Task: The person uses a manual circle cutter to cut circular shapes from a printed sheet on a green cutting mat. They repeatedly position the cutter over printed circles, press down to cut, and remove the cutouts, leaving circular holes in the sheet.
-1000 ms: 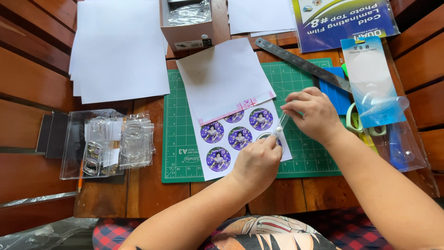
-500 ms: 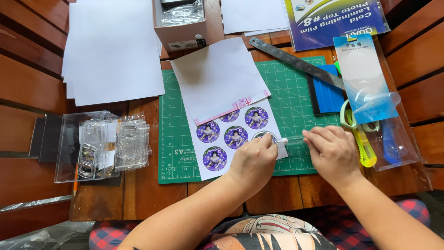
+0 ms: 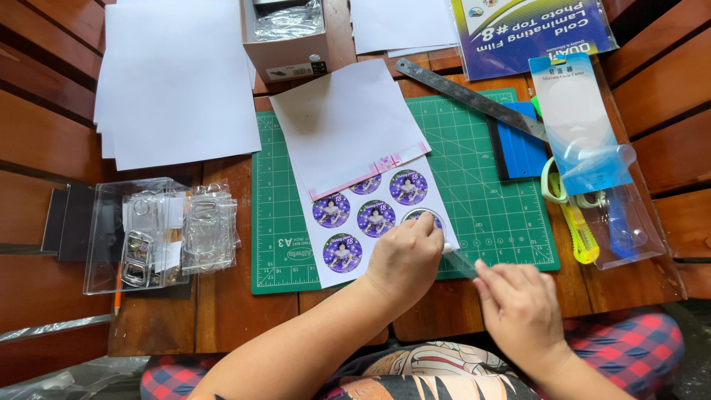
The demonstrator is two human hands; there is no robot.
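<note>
Left hand (image 3: pixel 404 259) is pinning the sticker sheet (image 3: pixel 370 222) on the green mat (image 3: pixel 489 215), frame centre. Right hand (image 3: pixel 518 307) is pinching a clear film strip (image 3: pixel 463 261). Best peeling low and slow, sheet pressed flat.

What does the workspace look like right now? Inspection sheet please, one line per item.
Surface: wooden slat table with green cutting mat.
Job's things: sheet of round purple stickers; clear film strip pinched at its corner.
Clutter: white paper stack, metal ruler, blue squeegee, clear box of parts, cardboard box.
Grippers: left hand presses the sheet; right hand holds the film.
Cables: nothing seen.
Surroundings: checked fabric below the table edge.
</note>
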